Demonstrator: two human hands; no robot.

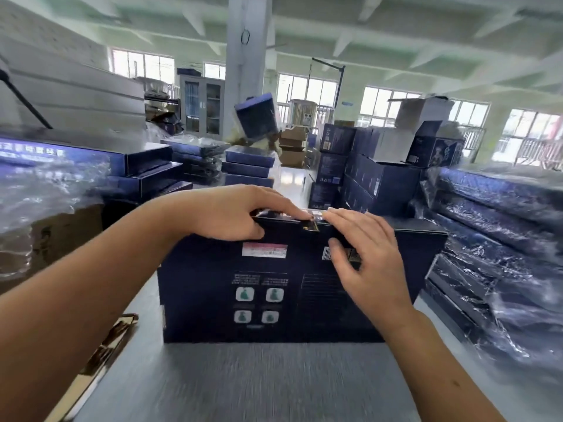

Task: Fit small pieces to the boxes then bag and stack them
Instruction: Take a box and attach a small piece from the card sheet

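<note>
Table (259,388): grey surface in the foreground, blurred by camera motion.
Cardboard pieces (100,354): brown and gold flat pieces lying at the table's near left edge.
Box (274,303): dark blue, standing upright on its long edge at mid-table. The printed face is towards the camera, with a white-and-red label near the top and four small green pictures lower down.
Left hand (231,213): clamped on the box's top edge left of centre, fingers curled over the top and thumb on the near face.
Right hand (368,254): not gripping. The fingers are nearly straight, laid up the near face with the tips on the top edge, and the thumb presses the face beside a barcode.
Small piece (311,226): a gold-and-dark item at the top edge between the two hands, touching the left fingertips. It is possibly a tab or sticker; the blur prevents a firmer reading.
Right bagged stack (493,236): blue boxes in clear plastic, piled just right of the table.
Left bagged stack (45,190): wrapped boxes piled at the left.
Unbagged boxes (248,167): flat blue boxes stacked beyond the standing box.
Cartons (365,178): dark blue cartons piled further back to the right, one white carton on top.
Pillar (246,56): white, at centre rear.
Cabinet (202,108): glass-fronted, standing left of the pillar.
</note>
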